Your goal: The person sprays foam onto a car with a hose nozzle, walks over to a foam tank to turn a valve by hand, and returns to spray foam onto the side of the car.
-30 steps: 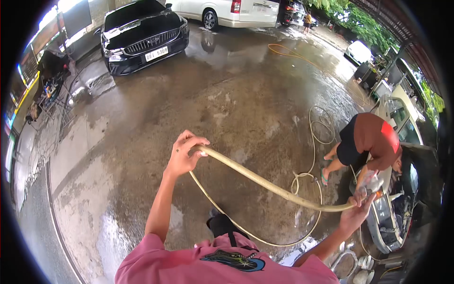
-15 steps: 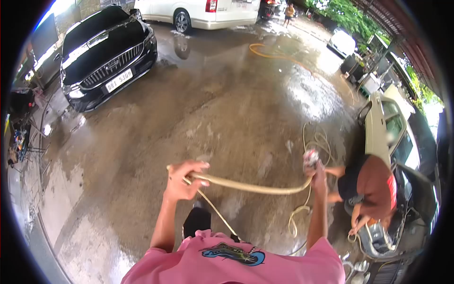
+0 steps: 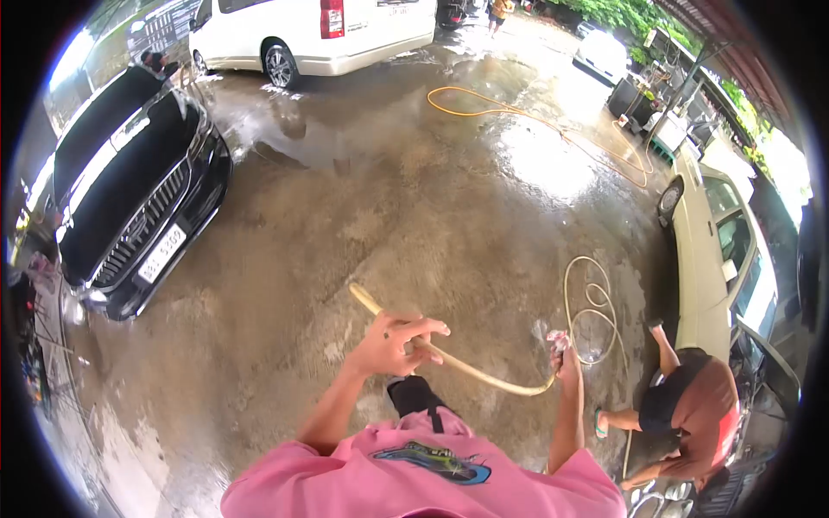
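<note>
A thick cream hose [image 3: 492,380] runs between my two hands, sagging in the middle. My left hand [image 3: 397,344] is wrapped round it, and a length of the hose sticks out beyond that hand to the upper left. At the hose's right end, my right hand [image 3: 566,358] is closed on the hose with a small clear and reddish item [image 3: 558,337] at its top, too small to make out. Just beyond my right hand, more thin hose [image 3: 609,311] lies in loops on the wet floor [image 3: 389,216].
A bent-over person [image 3: 704,414] works at the lower right beside a cream car [image 3: 699,293]. At the left stands a black car [image 3: 129,190], with a white van [image 3: 302,34] behind it. An orange hose [image 3: 518,112] lies farther off; another person [image 3: 499,10] stands far back.
My view has turned rightward and the black car has shifted left in it. My right hand has come inward from the far right. The bent-over person appears lower in view.
</note>
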Tool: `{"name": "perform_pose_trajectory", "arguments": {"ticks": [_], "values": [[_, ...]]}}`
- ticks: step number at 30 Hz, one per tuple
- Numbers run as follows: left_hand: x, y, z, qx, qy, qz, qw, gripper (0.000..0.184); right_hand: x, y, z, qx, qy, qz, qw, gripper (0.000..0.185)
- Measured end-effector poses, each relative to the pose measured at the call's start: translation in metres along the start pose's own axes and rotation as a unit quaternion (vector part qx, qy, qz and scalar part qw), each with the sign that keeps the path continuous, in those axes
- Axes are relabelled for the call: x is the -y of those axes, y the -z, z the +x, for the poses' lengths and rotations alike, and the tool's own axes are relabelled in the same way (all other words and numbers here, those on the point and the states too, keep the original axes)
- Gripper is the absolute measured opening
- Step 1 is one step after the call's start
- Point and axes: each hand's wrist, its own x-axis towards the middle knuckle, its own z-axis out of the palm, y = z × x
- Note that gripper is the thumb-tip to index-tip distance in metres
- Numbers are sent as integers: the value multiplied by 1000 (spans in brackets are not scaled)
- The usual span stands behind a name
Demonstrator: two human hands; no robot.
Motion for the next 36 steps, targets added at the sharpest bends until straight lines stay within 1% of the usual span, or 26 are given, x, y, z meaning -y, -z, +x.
{"name": "perform_pose_trajectory", "arguments": {"ticks": [2,3,5,6,7,8,9,11,12,14,15,16,17,18,20,21,22,23,25,26,28,29,31,33,35,36], "values": [[46,13,53,-35,-9,-20,999,31,32,-37,41,116,91,27,989,29],[64,29,83,-43,-8,-39,998,30,64,-84,58,119,88,28,989,29],[98,62,132,-50,28,-51,997,30,123,-172,66,102,192,-47,975,26],[119,76,157,-61,48,-55,995,30,159,-198,88,122,160,-6,979,24],[149,86,176,-86,41,-54,994,23,189,-227,116,145,128,42,980,23],[177,97,196,-81,47,-54,994,23,219,-261,138,174,169,47,969,24],[207,104,217,-108,64,-62,990,23,250,-294,154,202,211,53,955,24],[284,111,256,-156,74,-104,979,34,308,-355,194,193,257,23,947,26],[324,113,277,-151,76,-106,980,34,335,-382,221,188,256,26,948,26],[398,117,319,-172,112,-196,959,34,384,-428,267,175,256,34,950,27],[432,122,331,-138,190,-240,942,37,413,-462,283,178,266,37,947,27],[471,125,351,-130,176,-253,942,25,441,-496,297,157,310,25,937,28],[506,128,369,-116,199,-267,936,25,467,-526,305,130,348,11,928,29],[538,129,394,-100,220,-280,929,26,496,-556,311,127,352,8,927,29],[580,120,452,-80,244,-322,911,27,550,-602,318,-59,425,-113,896,31],[598,116,474,-58,275,-358,891,27,578,-617,328,-83,440,-161,880,32],[620,111,496,-4,286,-378,881,32,602,-622,349,-51,461,-132,876,30],[646,100,521,46,289,-397,870,37,625,-639,362,-55,469,-118,874,30],[704,53,573,105,204,-387,893,36,668,-672,395,-58,483,-107,867,31],[719,42,613,113,159,-353,915,30,687,-684,419,-41,512,-121,850,33],[784,8,674,160,207,-360,895,38,726,-705,469,-24,538,-136,831,36],[818,-11,700,163,208,-359,895,38,746,-717,494,-30,584,-104,805,39],[883,-34,774,117,162,-463,863,42,794,-727,554,-42,647,-57,759,44],[923,-39,841,164,229,-480,831,44,848,-736,602,18,663,-43,747,44],[974,-34,925,180,240,-484,822,43,911,-760,664,56,674,-21,737,41],[986,-35,961,179,208,-479,834,39,938,-772,690,-8,687,-31,726,44]]}}
